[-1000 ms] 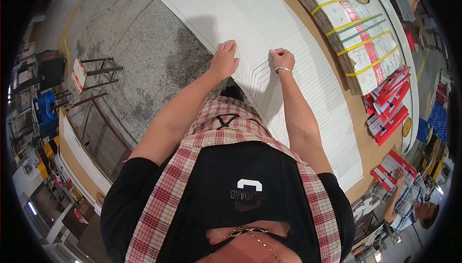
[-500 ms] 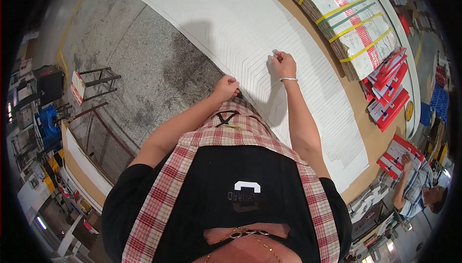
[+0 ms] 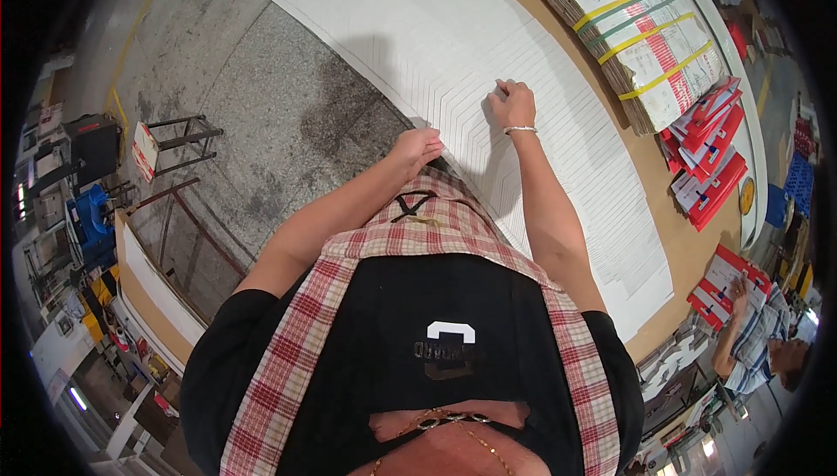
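Note:
A fanned spread of large white paper sheets (image 3: 575,162) lies in front of me, its staggered edges showing as many thin lines. At the near left edge of the paper, my left hand (image 3: 418,150) is closed, fingers pressed together; whether a sheet is pinched in them is hidden. Further right, my right hand (image 3: 513,106) is held over the sheets with fingers curled in. What its fingertips hold, if anything, is too small to make out.
Beyond the paper, a strapped bundle of flat cardboard (image 3: 641,40) sits on the brown-topped table (image 3: 676,245), beside red-and-white packets (image 3: 711,166). A stool (image 3: 179,146) stands on the floor to the left. At right, another person (image 3: 754,336) handles a red packet.
My right hand has shifted slightly away from me, and the small greyish thing at its fingertips no longer shows. My left hand has moved slightly, its fingers now straighter along the paper's edge.

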`<action>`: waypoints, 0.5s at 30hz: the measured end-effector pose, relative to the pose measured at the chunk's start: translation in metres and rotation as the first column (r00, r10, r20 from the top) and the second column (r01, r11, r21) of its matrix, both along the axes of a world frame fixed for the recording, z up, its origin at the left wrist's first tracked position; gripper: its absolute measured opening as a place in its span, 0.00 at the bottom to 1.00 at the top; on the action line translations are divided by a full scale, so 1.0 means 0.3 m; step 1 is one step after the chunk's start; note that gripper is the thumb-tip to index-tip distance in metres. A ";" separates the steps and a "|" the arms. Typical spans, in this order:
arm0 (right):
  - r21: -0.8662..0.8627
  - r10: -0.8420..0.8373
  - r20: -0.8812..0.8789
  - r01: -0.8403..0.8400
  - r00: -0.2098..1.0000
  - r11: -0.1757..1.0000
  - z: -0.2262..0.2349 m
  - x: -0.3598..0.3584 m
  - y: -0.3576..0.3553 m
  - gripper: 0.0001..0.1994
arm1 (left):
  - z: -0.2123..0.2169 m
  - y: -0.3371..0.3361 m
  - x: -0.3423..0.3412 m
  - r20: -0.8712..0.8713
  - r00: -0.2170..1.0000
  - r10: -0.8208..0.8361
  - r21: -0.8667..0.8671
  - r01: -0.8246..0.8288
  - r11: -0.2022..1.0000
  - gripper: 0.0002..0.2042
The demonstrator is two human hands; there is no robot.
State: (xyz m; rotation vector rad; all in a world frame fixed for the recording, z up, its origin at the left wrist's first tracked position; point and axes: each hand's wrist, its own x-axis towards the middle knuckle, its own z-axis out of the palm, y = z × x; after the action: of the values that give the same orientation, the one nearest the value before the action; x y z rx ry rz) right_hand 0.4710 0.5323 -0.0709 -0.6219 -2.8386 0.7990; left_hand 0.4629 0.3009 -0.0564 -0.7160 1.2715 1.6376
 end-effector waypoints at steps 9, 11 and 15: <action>0.008 -0.072 0.240 0.072 0.968 0.997 0.017 0.079 0.054 0.18 | 0.026 -0.008 0.023 -0.290 0.937 -0.194 -0.229 0.129 0.965 0.18; -0.035 -0.087 0.249 0.099 0.964 0.994 0.017 0.101 0.072 0.17 | 0.042 -0.004 0.016 -0.637 0.395 -0.662 -0.628 0.232 0.742 0.23; -0.180 -0.102 0.227 0.145 0.969 0.973 0.024 0.139 0.104 0.16 | 0.092 0.024 -0.005 -0.685 -0.171 -0.708 -0.729 0.177 0.662 0.27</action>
State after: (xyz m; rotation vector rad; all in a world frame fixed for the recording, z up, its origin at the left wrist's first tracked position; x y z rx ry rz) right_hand 0.5128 0.5636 -0.0638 -0.9600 -2.8939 1.0569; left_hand 0.4614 0.3081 -0.0288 1.0744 2.5199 0.9868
